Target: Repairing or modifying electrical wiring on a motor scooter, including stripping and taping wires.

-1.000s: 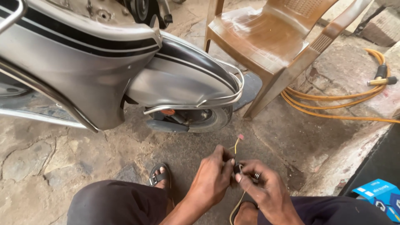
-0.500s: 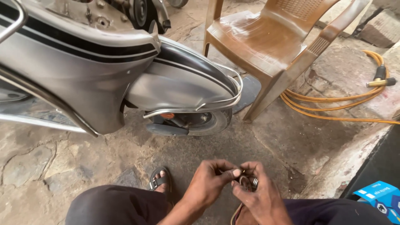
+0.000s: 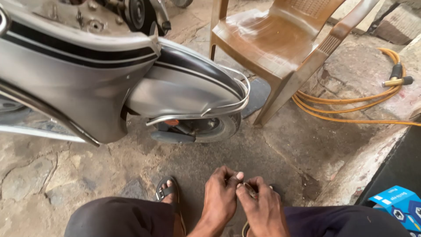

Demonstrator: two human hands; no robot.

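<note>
Counted in view: two bare hands, left hand [image 3: 220,197] and right hand [image 3: 262,206], pressed together over something too small to make out; one sandalled foot [image 3: 169,193]; one silver scooter [image 3: 87,74] with black stripes, one wheel [image 3: 206,127] showing under its mudguard. Also one brown plastic chair [image 3: 280,39], one coiled yellow hose [image 3: 351,103] with one brass nozzle [image 3: 397,81], and one blue box [image 3: 399,208] at the lower right edge.

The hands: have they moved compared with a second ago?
Yes. Both hands have drawn back toward the person's knees, away from the scooter's rear wheel, closing together.
</note>
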